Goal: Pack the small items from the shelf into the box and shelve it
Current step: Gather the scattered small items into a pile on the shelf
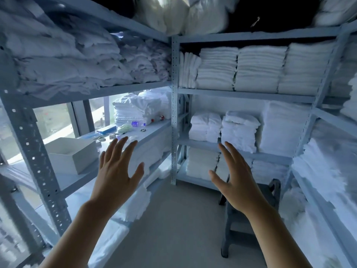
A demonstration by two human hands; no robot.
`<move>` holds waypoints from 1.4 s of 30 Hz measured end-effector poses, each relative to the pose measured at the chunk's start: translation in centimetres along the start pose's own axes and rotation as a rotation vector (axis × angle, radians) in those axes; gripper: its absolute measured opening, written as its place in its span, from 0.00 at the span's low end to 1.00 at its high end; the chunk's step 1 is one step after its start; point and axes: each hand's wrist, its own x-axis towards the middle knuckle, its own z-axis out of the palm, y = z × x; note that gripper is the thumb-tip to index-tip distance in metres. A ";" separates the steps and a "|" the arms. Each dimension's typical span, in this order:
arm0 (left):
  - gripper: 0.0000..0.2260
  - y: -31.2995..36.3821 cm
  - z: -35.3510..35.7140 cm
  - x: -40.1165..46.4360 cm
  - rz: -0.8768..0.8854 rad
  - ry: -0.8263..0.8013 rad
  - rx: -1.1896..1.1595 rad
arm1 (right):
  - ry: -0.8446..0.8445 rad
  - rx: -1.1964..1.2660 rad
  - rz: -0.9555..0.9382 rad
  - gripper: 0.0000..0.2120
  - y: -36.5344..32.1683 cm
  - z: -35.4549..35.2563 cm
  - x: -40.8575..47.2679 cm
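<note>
An open white box (71, 156) sits on the left rack's middle shelf (154, 130), its inside showing nothing. Beyond it on the same shelf lie small items: a plastic bottle (137, 123), a pale green pouch (124, 128), a blue flat pack (106, 129), a tape roll (101, 138), a small ring (142, 130) and a red-capped bottle (157, 118). My left hand (117, 167) is raised in front of that shelf, fingers spread, holding nothing. My right hand (231, 178) hovers further right, also spread and holding nothing, before the back rack.
Grey metal racks line the left, back and right walls, loaded with stacks of folded white towels (260, 68) and linen. A dark step stool (249, 215) stands on the floor at the right. The left rack's upright post (36, 163) is close by.
</note>
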 end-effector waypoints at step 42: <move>0.30 -34.7 22.0 27.3 -0.166 0.032 -0.086 | -0.165 0.029 -0.035 0.38 0.8 33.8 40.0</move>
